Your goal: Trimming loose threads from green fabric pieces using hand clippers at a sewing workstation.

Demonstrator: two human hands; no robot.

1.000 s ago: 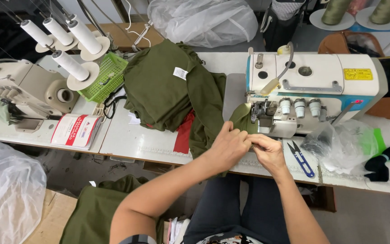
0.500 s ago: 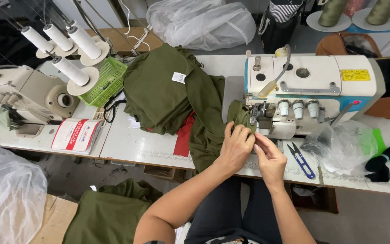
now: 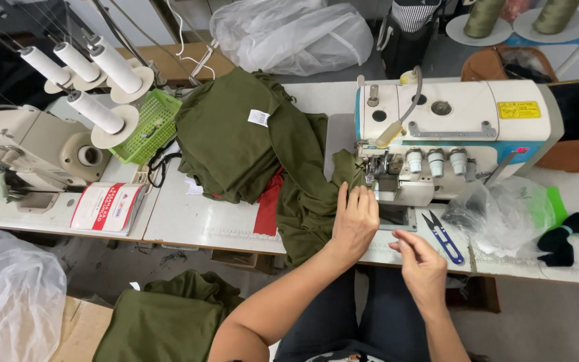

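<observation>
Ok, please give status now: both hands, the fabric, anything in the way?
Left hand flat on olive fabric at sewing machine. Right hand empty, off fabric. Blue snips beside it.

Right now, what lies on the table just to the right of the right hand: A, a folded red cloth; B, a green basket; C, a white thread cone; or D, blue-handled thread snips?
D: the blue-handled thread snips lie on the table just beside the right hand, below the sewing machine, while the left hand rests on the green fabric.
</observation>
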